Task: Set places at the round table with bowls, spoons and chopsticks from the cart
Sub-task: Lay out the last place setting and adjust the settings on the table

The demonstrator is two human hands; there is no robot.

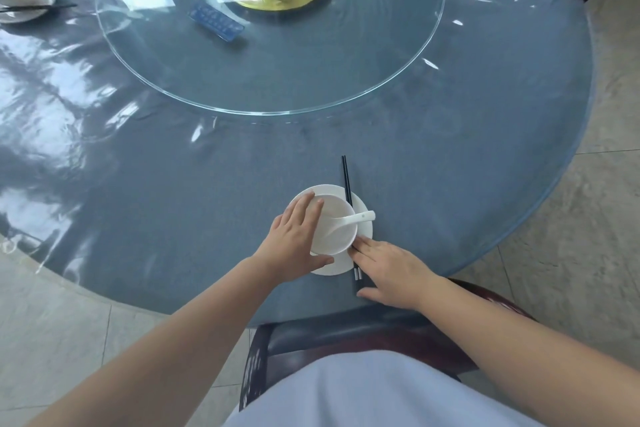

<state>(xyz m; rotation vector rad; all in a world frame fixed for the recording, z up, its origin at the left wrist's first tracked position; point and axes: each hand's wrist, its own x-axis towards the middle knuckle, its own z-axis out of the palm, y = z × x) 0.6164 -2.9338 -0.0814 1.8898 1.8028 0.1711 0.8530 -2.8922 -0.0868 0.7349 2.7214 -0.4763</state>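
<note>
The bowl (334, 227) is steadied on its plate (363, 204) by the left hand (294, 239), fingers nearly straight along the near-left rim; the spoon (349, 222) lies inside, handle away from that hand. Just right, the chopsticks (348, 191) are pressed flat by the straight fingers of the right hand (391, 270). They are best nudged parallel, bowl held motionless
</note>
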